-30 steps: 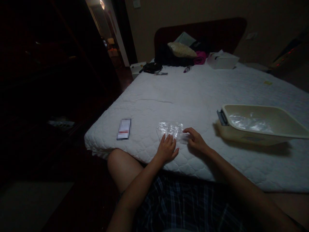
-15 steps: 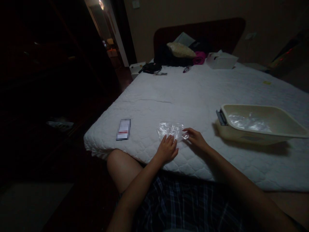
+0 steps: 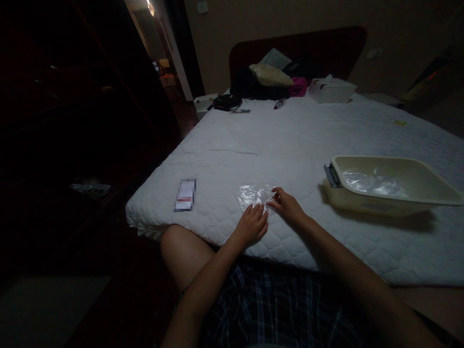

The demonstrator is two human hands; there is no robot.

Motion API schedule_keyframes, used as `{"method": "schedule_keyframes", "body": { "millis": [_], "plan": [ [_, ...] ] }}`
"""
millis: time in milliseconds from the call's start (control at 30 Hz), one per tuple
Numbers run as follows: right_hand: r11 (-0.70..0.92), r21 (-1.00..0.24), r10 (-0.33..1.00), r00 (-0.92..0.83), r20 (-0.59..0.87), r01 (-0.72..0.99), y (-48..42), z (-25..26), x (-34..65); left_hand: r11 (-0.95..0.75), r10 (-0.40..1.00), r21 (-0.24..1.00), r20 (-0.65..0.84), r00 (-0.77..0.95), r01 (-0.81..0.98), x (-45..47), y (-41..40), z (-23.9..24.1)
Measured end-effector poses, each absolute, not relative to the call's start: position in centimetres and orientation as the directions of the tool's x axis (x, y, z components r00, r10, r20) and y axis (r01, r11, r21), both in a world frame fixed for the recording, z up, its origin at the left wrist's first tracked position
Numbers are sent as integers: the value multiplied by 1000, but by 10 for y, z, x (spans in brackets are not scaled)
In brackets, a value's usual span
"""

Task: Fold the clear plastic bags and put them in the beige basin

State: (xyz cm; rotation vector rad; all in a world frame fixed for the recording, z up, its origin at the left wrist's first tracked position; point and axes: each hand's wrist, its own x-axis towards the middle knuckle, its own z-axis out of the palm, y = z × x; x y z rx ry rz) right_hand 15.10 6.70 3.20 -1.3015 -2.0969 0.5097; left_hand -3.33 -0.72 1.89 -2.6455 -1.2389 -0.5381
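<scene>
A clear plastic bag [image 3: 250, 194] lies on the white quilted bed cover near its front edge, shiny and wrinkled. My left hand [image 3: 253, 224] rests flat on the lower part of the bag, fingers stretched out and open. At the bag's right end is my right hand [image 3: 288, 205], its thumb and index finger curved but apart over the plastic. Whether its fingertips press on the bag cannot be made out. To the left of the bag lies a phone [image 3: 185, 195] with a blurred-out screen.
A cream plastic tub [image 3: 384, 205] with a grey latch stands at the right, with clear plastic bags [image 3: 375, 182] inside. Toward the headboard [image 3: 326, 46] are a white box [image 3: 332, 91], a beige pillow [image 3: 271, 76], a pink roll [image 3: 298, 87] and a dark bag [image 3: 227, 101].
My right hand has moved slightly left, over the bag's right end, and the loose plastic by its fingers no longer sticks out there. My left hand has stayed on the bag.
</scene>
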Motion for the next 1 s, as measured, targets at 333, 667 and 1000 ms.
{"method": "schedule_keyframes", "body": {
  "millis": [333, 667, 1000],
  "plan": [
    [539, -405, 838, -421, 347, 739, 66, 33, 146, -607, 749, 21, 348, 564, 794, -33, -4, 19],
    [695, -298, 709, -556, 435, 654, 24, 31, 151, -599, 759, 44, 351, 549, 800, -33, -2, 13],
    [691, -253, 723, -643, 254, 677, 11, 16, 154, -642, 743, 255, 442, 503, 723, -44, 1, 20]
  ]
}}
